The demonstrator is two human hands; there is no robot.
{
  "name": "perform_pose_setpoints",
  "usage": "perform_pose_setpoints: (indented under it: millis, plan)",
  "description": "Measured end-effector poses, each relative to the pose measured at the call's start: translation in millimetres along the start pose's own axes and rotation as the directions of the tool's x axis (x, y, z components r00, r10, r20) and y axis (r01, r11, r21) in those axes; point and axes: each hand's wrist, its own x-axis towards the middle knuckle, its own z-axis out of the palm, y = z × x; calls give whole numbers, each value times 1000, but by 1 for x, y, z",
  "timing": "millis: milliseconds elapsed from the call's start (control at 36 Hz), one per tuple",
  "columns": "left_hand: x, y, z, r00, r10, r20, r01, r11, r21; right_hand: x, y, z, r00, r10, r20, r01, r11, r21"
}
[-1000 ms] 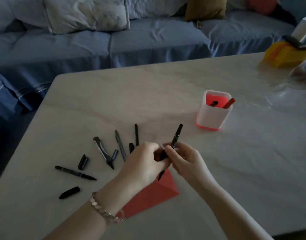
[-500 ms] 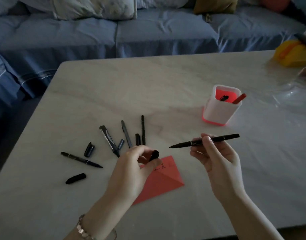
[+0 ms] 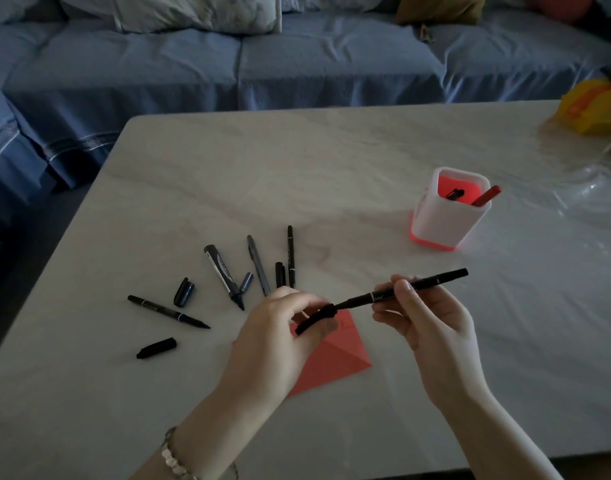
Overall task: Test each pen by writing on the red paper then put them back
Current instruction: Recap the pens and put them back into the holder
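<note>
My right hand (image 3: 425, 327) holds a thin black pen (image 3: 418, 287) level above the table, tip pointing left. My left hand (image 3: 276, 337) pinches its black cap (image 3: 316, 318), and the cap's mouth meets the pen tip. Under both hands lies the folded red paper (image 3: 335, 358), partly hidden by my left hand. Several uncapped black pens (image 3: 224, 275) and loose caps (image 3: 156, 348) are spread on the table to the left. A white pen holder (image 3: 447, 220) with a red inside stands at the right, holding a red pen (image 3: 485, 195) and a black one.
The pale marble table (image 3: 366, 150) reaches to a blue sofa (image 3: 297, 64) with cushions behind it. A yellow object (image 3: 591, 105) sits at the table's far right corner, beside a clear plastic sheet (image 3: 574, 188).
My hands parted after writing, then came together again. The cap in my left hand now touches the tip of the pen held level by my right hand.
</note>
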Motion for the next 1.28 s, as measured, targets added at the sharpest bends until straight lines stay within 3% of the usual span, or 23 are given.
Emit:
perform_pose_setpoints:
  millis: [222, 528, 694, 833, 972, 1111, 1194, 1278]
  plan:
    - [-4, 3, 3, 982, 183, 46, -187, 976, 109, -4, -1, 3, 995, 60, 85, -60, 998, -7]
    - [-8, 15, 7, 986, 143, 88, -134, 986, -98, -6, -2, -1, 975, 45, 216, -74, 989, 127]
    - [-10, 21, 10, 985, 50, 165, -5, 966, -258, -9, -3, -3, 972, 7, 236, -26, 996, 81]
    - [-15, 19, 17, 981, 181, 67, -182, 983, 11, -12, -3, -2, 982, 97, 162, -113, 989, 95]
    - [-5, 15, 28, 941, 332, 59, -334, 896, 292, 1, 2, 2, 980, 196, 21, -197, 975, 97]
    - [16, 16, 36, 987, 153, 39, -156, 981, 117, 20, 7, 3, 992, 119, -40, -120, 993, -22]
    - [24, 20, 36, 991, 111, 68, -114, 992, 54, 23, 8, 3, 991, 130, 33, -129, 991, -17]
    - [34, 17, 31, 984, 102, 143, -122, 982, 144, 26, 9, 0, 984, 150, 98, -138, 984, -116]
